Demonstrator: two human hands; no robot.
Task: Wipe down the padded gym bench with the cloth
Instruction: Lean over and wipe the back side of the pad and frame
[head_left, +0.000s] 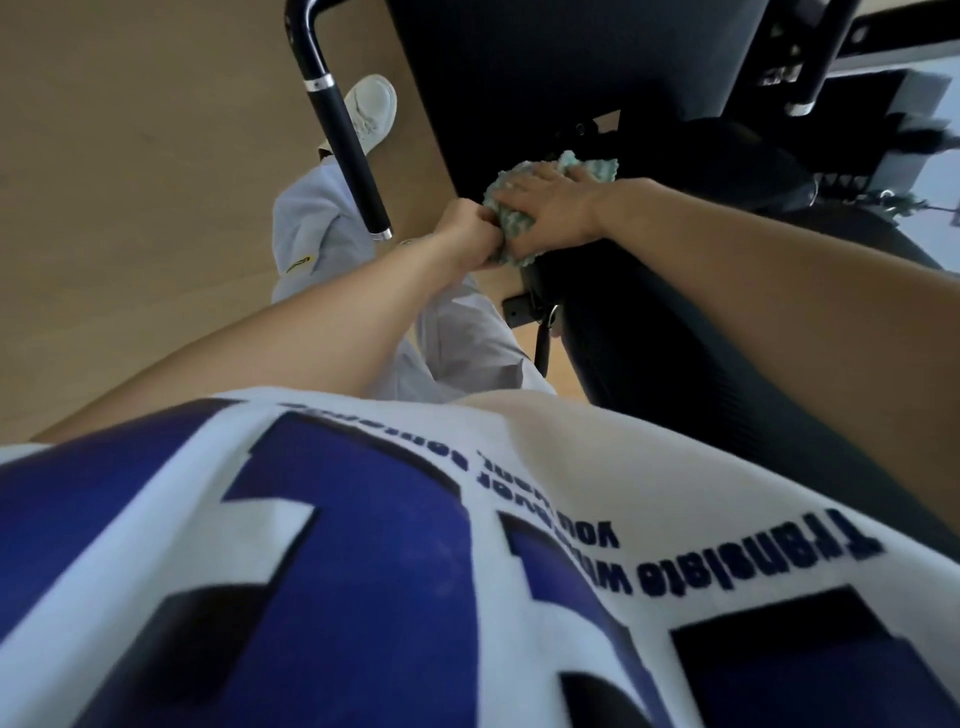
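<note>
I'm judging the wipe mid-stroke. The right hand (550, 213) is pressing flat, fingers straight, on the cloth (597, 166), and the left hand (467, 236) is pinching its near edge. The cloth is lying on the dark bench (665, 353) toward 12 o'clock. Next I'm expecting strokes along the ribbed pad toward 4 o'clock. The tan floor (130, 156) is showing at 10 o'clock, and a black bar (348, 140) is at 11.

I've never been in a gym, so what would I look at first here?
A big blue-and-white printed shirt fills the bottom of the view. In the middle, the right hand presses a knobbly green-and-white cloth flat against the black padded bench, while the left hand grips the cloth's edge.
</note>
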